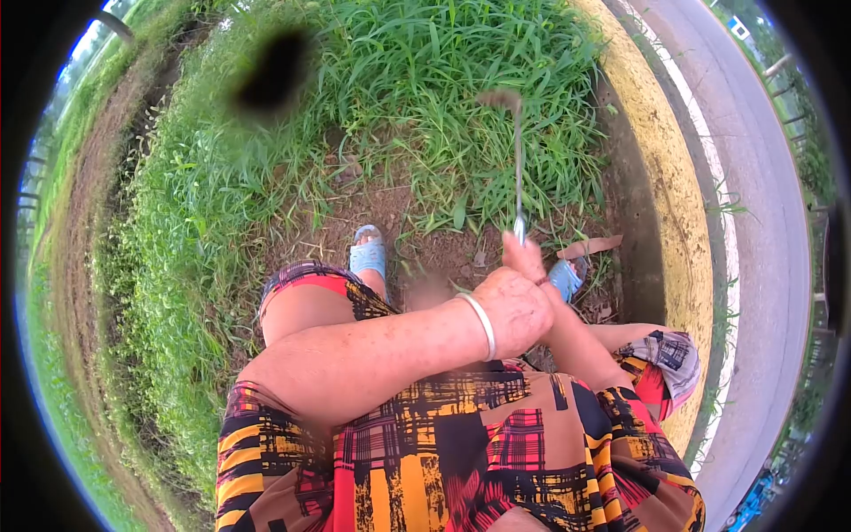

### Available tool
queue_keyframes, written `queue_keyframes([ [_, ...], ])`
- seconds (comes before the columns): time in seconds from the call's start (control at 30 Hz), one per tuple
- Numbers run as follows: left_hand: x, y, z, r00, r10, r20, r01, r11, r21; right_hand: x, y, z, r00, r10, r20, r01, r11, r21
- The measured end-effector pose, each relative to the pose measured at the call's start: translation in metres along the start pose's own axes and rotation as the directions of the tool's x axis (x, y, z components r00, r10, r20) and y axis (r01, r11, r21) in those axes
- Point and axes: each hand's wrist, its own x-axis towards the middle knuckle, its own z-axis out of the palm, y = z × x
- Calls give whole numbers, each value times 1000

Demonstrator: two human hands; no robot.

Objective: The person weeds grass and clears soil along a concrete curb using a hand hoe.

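My right hand is closed around the handle of a hand hoe. Its thin metal shaft points away from me, and the brownish end, bent to the left, is blurred over the grass. My left hand, with a white bangle above it, is curled against my right wrist. Its fingers are mostly hidden, so what they grip cannot be made out. Bare brown soil with loose cut blades lies between my feet and the tall grass.
A yellow-painted kerb runs along the right, with a paved road beyond it. My feet in blue sandals stand on the soil. Leafy weeds grow on the left, beside a dirt strip.
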Motion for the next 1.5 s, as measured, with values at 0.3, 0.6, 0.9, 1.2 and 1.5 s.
queue_keyframes([
  [0.3,-1,0,8,992,9,-126,15,981,192,-30,-45,30,998,49,30,-47,998,-41],
  [0.6,-5,0,-2,998,-3,-55,8,996,89,19,21,17,972,-229,-43,183,865,-467],
  [0.9,-6,5,-1,999,-9,-34,13,992,124,-13,-29,20,983,-181,-7,172,943,-285],
  [1.2,-5,2,7,1000,-6,-22,7,1000,19,11,12,18,989,-148,-20,94,722,-685],
  [1.5,-1,1,12,998,5,-66,11,972,237,-20,30,18,1000,-22,19,28,921,-389],
])
